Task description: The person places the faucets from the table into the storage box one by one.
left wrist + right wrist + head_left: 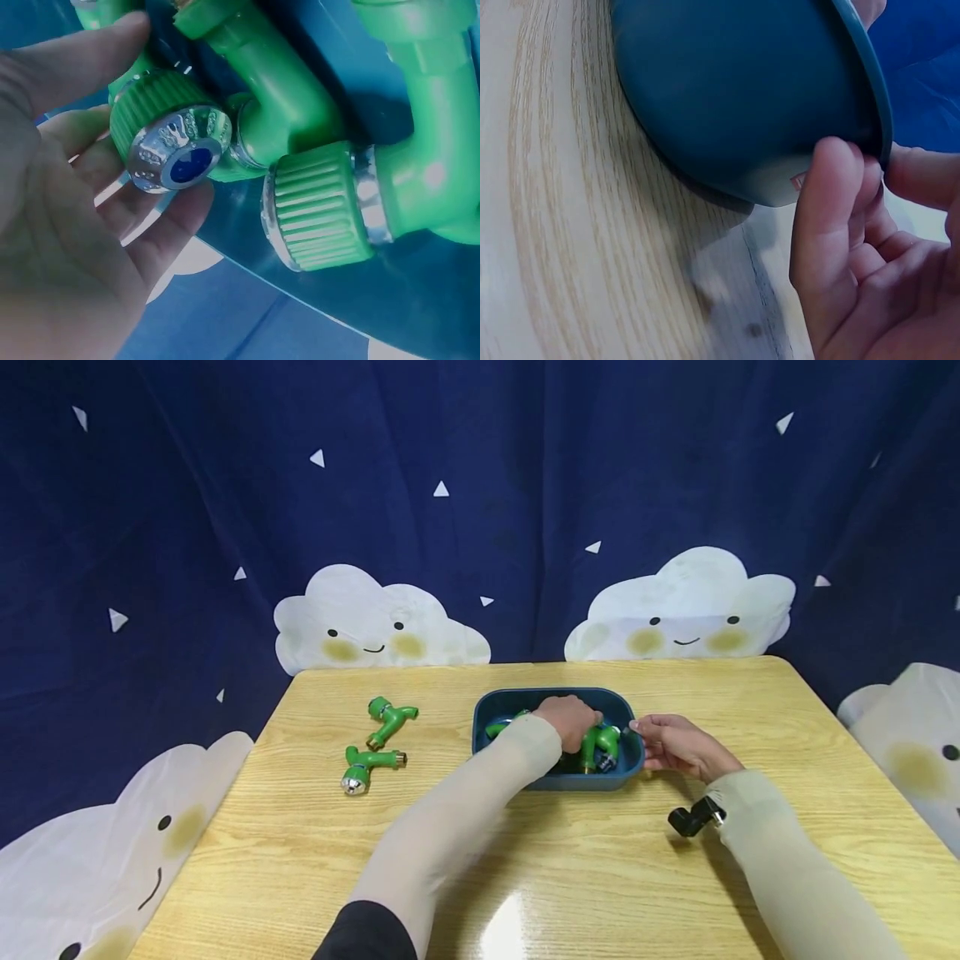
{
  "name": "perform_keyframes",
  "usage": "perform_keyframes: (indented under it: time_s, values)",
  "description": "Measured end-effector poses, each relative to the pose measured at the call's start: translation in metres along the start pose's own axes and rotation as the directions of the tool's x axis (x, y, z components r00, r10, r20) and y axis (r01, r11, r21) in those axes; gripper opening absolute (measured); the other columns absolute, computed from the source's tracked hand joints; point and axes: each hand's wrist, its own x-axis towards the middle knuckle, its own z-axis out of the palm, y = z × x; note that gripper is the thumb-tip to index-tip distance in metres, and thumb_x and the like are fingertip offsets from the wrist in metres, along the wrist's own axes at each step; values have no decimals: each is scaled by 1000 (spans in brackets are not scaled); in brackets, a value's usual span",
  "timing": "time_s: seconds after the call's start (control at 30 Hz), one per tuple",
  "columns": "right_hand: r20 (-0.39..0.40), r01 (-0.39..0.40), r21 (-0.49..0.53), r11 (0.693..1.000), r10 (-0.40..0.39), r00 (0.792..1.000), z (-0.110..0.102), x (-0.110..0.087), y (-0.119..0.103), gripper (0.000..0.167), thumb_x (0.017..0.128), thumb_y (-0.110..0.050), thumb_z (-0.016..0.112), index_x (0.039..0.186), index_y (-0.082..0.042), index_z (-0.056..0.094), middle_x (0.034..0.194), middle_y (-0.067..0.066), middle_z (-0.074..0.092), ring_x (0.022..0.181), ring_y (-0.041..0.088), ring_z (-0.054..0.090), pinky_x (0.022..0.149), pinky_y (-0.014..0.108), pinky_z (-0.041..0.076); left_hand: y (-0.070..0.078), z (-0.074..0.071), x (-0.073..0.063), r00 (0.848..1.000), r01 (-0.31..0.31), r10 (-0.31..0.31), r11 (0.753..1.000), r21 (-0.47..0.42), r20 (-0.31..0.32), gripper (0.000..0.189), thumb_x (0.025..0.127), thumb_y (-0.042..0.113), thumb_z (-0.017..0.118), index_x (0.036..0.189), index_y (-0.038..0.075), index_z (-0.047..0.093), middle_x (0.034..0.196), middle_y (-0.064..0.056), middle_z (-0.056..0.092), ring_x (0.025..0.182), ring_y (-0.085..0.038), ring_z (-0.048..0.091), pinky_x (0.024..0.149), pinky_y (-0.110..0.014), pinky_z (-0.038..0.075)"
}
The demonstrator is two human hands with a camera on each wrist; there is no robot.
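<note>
Inside the dark teal plastic basin [577, 782], my left hand [568, 720] is among several green taps [588, 752]. Seen from the left wrist, its loosely bent fingers lie behind and beside the ribbed knob of one green tap [154, 105]; the thumb stands apart from the fingers above that knob. A second green tap [322, 210] lies just right of it against the basin wall. My right hand [678, 747] is at the basin's right end. In the right wrist view its thumb and fingers pinch the basin's rim [877, 90].
Two more green taps lie on the wooden table left of the basin, one farther back [390, 720] and one nearer [371, 760]. A small black device [697, 817] sits at my right wrist. A dark blue curtain [517, 527] with cloud shapes hangs behind the table.
</note>
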Motion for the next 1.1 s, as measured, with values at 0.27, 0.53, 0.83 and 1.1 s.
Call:
perform_keyframes:
  time_s: [0.27, 0.53, 0.83, 1.1]
  values:
    - [1, -5, -10, 1000, 5, 1000, 1, -1, -2, 21, 105, -27, 50, 106, -6, 52, 75, -5, 61, 66, 6, 62, 64, 24, 59, -3, 4, 2, 1000, 3, -2, 998, -65, 23, 55, 98, 20, 60, 148, 37, 46, 137, 5, 62, 121, -12, 60, 99, -31, 52]
    - [9, 0, -7, 1000, 0, 1000, 1, 1, 0, 21, 104, -27, 51, 105, -7, 53, 75, -5, 61, 67, 6, 63, 65, 24, 59, -4, 3, 2, 998, 24, -15, 991, -134, 68, 54, 100, 24, 56, 150, 37, 42, 138, 7, 60, 117, -9, 58, 97, -31, 50]
    - [3, 10, 3, 1000, -10, 1000, 3, 1, -4, 17, 105, -25, 49, 102, -9, 54, 74, -6, 61, 67, 5, 62, 65, 23, 59, -15, -2, -4, 999, 19, -10, 978, -209, 41, 52, 101, 31, 53, 152, 27, 42, 142, 6, 57, 121, -9, 56, 98, -29, 48]
    - [-6, 10, -6, 1000, -10, 1000, 2, 1, 1, 19, 105, -26, 50, 97, -10, 55, 70, -7, 59, 63, 4, 60, 60, 21, 57, -33, -4, -21, 1000, -24, 22, 964, -267, -13, 49, 102, 29, 53, 149, 18, 47, 150, 2, 53, 135, -16, 53, 108, -33, 47]
